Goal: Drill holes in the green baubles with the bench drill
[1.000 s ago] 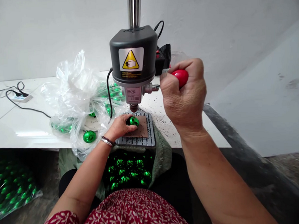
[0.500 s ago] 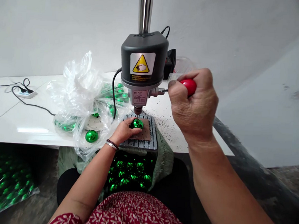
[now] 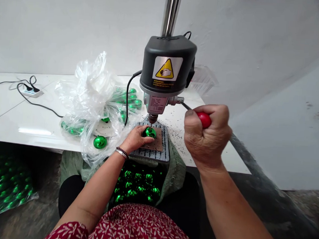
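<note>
A shiny green ball (image 3: pixel 151 133) rests on a brown board (image 3: pixel 157 144) on the base of a drill press (image 3: pixel 169 70). My left hand (image 3: pixel 137 137) grips the ball from its left side, thumb in front and fingers behind. The drill's chuck (image 3: pixel 152 118) is right above the ball, and the thin bit reaches down to its top. Whether the bit has entered the ball cannot be made out. At the right, my right hand (image 3: pixel 207 136) is closed round the red knob (image 3: pixel 204 119) of the drill's lever.
Clear plastic bags (image 3: pixel 90 91) with green balls lie left of the drill, a loose green ball (image 3: pixel 100 142) before them. Below the base, a sack (image 3: pixel 173 181) holds several green balls. A power strip (image 3: pixel 32 92) is at the far left; dark specks dot the table (image 3: pixel 55 110).
My right hand has pulled the red knob down, and the lever now slopes downward. The whole view has shifted and tilted slightly. My left hand keeps its hold on the green ball.
</note>
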{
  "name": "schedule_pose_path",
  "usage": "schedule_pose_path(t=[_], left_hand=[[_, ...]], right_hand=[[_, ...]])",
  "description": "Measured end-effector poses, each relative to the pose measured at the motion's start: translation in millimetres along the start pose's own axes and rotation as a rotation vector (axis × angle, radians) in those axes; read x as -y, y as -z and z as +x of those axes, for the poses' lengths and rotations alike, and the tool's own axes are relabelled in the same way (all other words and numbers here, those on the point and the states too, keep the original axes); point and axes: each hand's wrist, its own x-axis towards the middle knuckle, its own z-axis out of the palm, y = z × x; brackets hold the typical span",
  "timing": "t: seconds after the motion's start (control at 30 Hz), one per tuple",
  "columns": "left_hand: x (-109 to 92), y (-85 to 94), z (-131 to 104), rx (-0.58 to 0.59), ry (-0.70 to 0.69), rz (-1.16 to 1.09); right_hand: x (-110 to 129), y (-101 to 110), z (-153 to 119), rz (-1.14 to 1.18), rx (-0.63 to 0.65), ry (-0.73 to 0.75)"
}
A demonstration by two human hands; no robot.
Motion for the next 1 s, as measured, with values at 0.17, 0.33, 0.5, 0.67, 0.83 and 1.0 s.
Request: schedule_pose_path(t=[0.17,0.33,0.5,0.67,0.83,1.0], left_hand=[[5,-2.0,1,-0.003,-0.019,0.000],[6,-0.6,1,0.001,-0.047,-0.019],[8,-0.5,0,-0.020,-0.090,-0.040],[10,-4.5,0,-0.013,-0.086,-0.100],[2,-5.6,-10,-0.052,-0.023,-0.065],[-12,13.1,-51,0.028,-0.018,-0.003]], right_hand=[[-7,-4,-15,-0.013,-0.084,0.125],[-15,-11,-26,-0.042,-0.130,0.158],[-25,-16,-42,-0.016,-0.138,0.168],[-14,-15,-22,0.051,-0.137,0.104],[4,-14,38,0.106,-0.089,-0.056],[8,-14,56,0.101,-0.034,-0.173]])
